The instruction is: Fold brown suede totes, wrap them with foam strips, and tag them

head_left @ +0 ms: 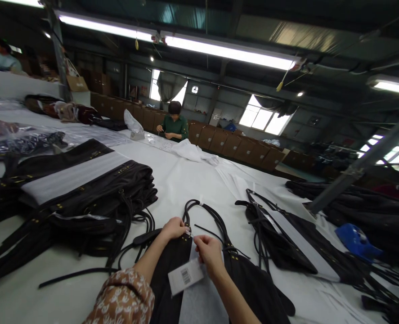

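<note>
A black bag (253, 288) with thin looped handles (216, 216) lies in front of me, a pale sheet (202, 301) along its middle. My left hand (175, 228) is closed at the base of one handle, by the brass studs. Just right of it, my right hand (208, 252) has thumb and forefinger pinched together near a small white piece between the hands. A white tag with a barcode (186, 275) hangs below, beside my right hand. What either hand pinches is too small to make out.
A stack of black bags (118, 180) is at left, another black bag (287, 243) at right, near a blue plastic bag (356, 240) and a slanted metal post (361, 166). A person (175, 122) sits across the white table (186, 180).
</note>
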`<action>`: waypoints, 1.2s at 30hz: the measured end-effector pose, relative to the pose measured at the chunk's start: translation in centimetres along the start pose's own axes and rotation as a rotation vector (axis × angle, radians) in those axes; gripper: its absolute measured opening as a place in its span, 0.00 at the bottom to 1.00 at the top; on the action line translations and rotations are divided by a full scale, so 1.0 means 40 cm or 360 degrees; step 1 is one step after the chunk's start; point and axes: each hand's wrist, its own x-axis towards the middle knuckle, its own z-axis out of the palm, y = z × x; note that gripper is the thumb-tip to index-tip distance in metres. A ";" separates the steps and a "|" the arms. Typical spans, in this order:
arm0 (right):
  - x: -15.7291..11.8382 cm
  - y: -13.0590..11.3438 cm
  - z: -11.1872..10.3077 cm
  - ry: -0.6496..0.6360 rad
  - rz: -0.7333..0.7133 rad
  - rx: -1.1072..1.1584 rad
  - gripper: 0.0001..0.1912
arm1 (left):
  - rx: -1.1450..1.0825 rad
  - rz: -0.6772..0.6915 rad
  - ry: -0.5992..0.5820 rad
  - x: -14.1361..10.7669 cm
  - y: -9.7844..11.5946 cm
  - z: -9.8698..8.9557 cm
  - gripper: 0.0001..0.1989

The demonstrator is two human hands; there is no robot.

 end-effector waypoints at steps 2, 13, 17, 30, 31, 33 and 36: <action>0.009 0.009 0.004 0.0052 -0.0118 -0.0113 0.09 | -0.0124 0.0017 -0.0085 0.012 -0.010 -0.004 0.12; 0.065 0.038 0.068 0.0229 -0.0559 -0.0903 0.13 | -0.0600 0.0198 -0.0337 0.026 -0.051 -0.025 0.13; 0.089 0.040 0.093 0.0200 -0.0567 -0.0905 0.13 | -0.0626 0.0275 -0.0450 0.017 -0.062 -0.040 0.17; 0.109 0.020 0.072 0.0174 -0.0857 -0.0767 0.17 | -0.0823 0.0273 -0.0160 0.028 -0.063 -0.085 0.07; 0.116 0.014 0.072 0.0123 -0.0868 -0.0726 0.16 | -0.0900 0.0279 -0.0199 0.024 -0.057 -0.086 0.08; 0.132 0.004 0.077 0.0007 -0.0872 -0.0672 0.15 | -0.1033 0.0276 -0.0268 0.015 -0.046 -0.085 0.09; 0.147 -0.001 0.091 -0.0065 -0.0876 -0.0644 0.13 | -0.1143 0.0269 -0.0321 0.006 -0.037 -0.081 0.09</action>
